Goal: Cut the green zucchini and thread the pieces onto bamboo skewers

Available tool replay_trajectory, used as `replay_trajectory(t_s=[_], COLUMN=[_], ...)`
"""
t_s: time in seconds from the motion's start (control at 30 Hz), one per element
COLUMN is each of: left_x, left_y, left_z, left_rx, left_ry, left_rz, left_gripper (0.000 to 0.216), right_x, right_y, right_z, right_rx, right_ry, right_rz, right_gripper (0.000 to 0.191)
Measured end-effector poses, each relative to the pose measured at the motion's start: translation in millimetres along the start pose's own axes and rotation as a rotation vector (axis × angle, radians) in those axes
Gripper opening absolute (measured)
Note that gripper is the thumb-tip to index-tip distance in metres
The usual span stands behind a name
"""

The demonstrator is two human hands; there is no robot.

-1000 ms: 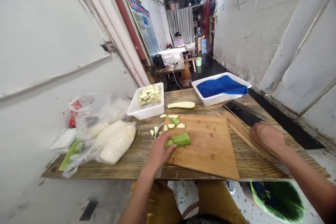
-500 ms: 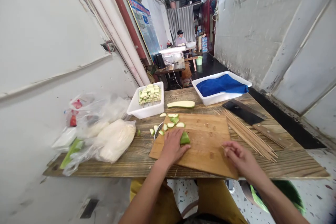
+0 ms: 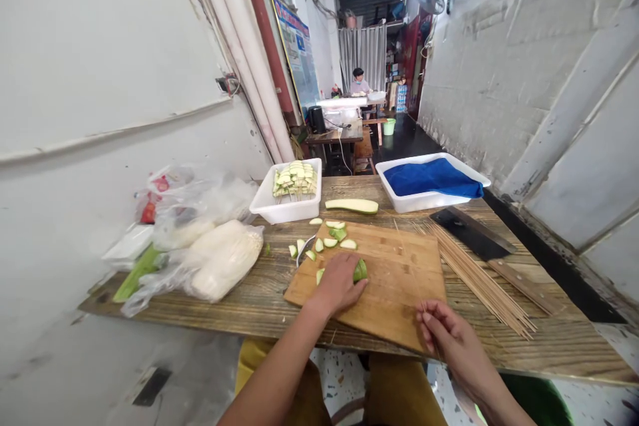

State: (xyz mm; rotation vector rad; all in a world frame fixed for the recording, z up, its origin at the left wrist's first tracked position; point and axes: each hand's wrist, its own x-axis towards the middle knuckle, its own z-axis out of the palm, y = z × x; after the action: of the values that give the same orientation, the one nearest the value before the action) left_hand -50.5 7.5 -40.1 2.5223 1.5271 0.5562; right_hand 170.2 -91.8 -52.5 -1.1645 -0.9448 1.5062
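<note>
My left hand [image 3: 341, 283] lies on the wooden cutting board [image 3: 394, 279], its fingers closed over green-skinned zucchini slices [image 3: 359, 270], partly hidden under the palm. Over the board's right front edge, my right hand [image 3: 442, 329] is closed in a pinch on a thin bamboo skewer [image 3: 413, 273], which slants up and away over the board. More cut zucchini pieces [image 3: 348, 244] are scattered at the board's far left corner and on the table beside it. Behind the board lies a long zucchini half [image 3: 352, 206], pale cut face up.
A bundle of bamboo skewers [image 3: 482, 279] and a cleaver [image 3: 474, 236] lie at the right. At the back stand a white tray of skewered slices [image 3: 269, 213] and a white tray with blue cloth [image 3: 424, 203]. Plastic bags [image 3: 224, 266] fill the left. A person [image 3: 359, 83] sits far behind.
My right hand has come nearer to me, and the skewer in it now shows more plainly, slanting over the board. The left hand stays on the slices. The view has shifted slightly.
</note>
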Motion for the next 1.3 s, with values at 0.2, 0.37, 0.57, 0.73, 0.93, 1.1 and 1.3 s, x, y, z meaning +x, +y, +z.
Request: replay_trajectory(t_s=[0.2, 0.37, 0.57, 0.73, 0.93, 1.1, 1.3], left_x=[-2.4, -7.8, -16.9, -26.3, -33.3, -33.4, -33.2], left_y=[3.7, 10.7, 0.8, -13.9, -9.3, -3.7, -0.3], left_z=[-0.4, -2.2, -26.5, -38.9, -39.9, -47.4, -49.1], left_rx=[-0.078, -0.506, -1.690, -2.045, -1.934, -1.877, -1.879], left_ry=[0.097, 0.248, 0.314, 0.429, 0.529, 0.540, 0.588], left_rz=[0.019, -0.055, -0.460, -0.670, -0.688, -0.669, -0.650], left_gripper=[0.046, 0.051, 0.045, 0.029, 0.023, 0.021, 0.020], right_x=[0.1, -1.4, -5.7, -12.0, -13.9, -13.4, -13.1], right_y=[0.5, -2.9, -9.1, -2.9, 13.4, 16.1, 17.6], right_z=[0.0, 2.4, 22.8, 52.7, 65.0, 63.0, 65.1], right_rx=[0.050, 0.011, -0.181, -0.399, -0.484, -0.545, -0.552], right_ry=[-0.027, -0.027, -0.062, -0.186, -0.251, -0.232, -0.204], right_rz=[-0.051, -0.056, 0.008, -0.136, -0.258, -0.297, -0.328], right_gripper=[0.039, 0.034, 0.045, 0.045, 0.044, 0.044, 0.042])
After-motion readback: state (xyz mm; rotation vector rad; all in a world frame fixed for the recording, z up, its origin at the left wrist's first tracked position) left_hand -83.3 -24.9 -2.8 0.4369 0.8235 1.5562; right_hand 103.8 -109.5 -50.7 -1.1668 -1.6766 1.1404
